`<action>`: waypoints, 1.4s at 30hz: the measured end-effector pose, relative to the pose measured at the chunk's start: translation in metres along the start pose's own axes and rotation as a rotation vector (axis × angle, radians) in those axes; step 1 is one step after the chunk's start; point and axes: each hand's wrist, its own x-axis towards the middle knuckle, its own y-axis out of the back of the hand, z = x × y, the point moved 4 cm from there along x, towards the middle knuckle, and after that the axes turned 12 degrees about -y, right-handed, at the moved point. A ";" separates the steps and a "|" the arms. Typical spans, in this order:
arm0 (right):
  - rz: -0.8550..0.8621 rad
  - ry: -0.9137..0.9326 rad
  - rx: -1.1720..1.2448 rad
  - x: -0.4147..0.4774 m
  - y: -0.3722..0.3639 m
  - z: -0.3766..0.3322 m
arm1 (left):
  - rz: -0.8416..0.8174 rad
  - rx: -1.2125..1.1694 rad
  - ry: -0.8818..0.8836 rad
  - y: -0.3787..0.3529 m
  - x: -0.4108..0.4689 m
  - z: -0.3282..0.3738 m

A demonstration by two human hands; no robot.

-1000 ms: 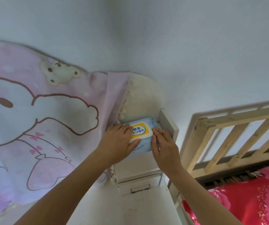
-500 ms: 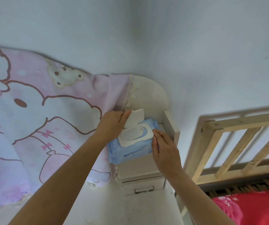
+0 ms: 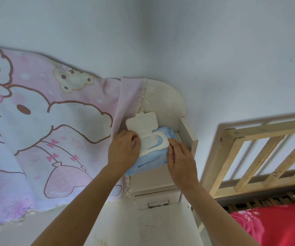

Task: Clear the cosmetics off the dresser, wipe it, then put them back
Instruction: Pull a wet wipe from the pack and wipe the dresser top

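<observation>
blue wipes pack (image 3: 148, 162), lid open, atop dresser (image 3: 153, 183)

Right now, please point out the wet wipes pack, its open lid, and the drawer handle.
wet wipes pack (image 3: 148, 164): head view, blue front face by the lettering.
open lid (image 3: 141, 124): head view, middle of the raised white flap.
drawer handle (image 3: 158, 204): head view, middle of the metal pull.

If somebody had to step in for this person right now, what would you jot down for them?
Left hand: resting on the left end of the blue wet-wipe pack, by the hinge of its lid.
Right hand: pressing on the pack's right end, fingertips at the opening's rim.
The pack lies on the small white dresser shelf, beside the pink cartoon curtain.
Done: lid flipped open.
Left: pull out a wipe, wipe the dresser, return the cosmetics; none are in view.
</observation>
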 end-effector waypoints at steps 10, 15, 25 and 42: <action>-0.026 -0.045 -0.004 -0.008 0.005 -0.001 | -0.215 0.292 0.103 -0.014 0.017 0.043; -0.027 -0.036 -0.030 -0.009 0.007 -0.002 | -0.282 0.301 0.079 -0.013 0.027 0.055; 0.001 -0.012 -0.038 -0.010 0.011 -0.003 | 0.033 -0.045 0.084 0.013 0.004 0.019; -0.234 -0.079 -0.096 0.030 0.019 -0.031 | 0.248 -0.244 0.304 -0.017 -0.033 -0.007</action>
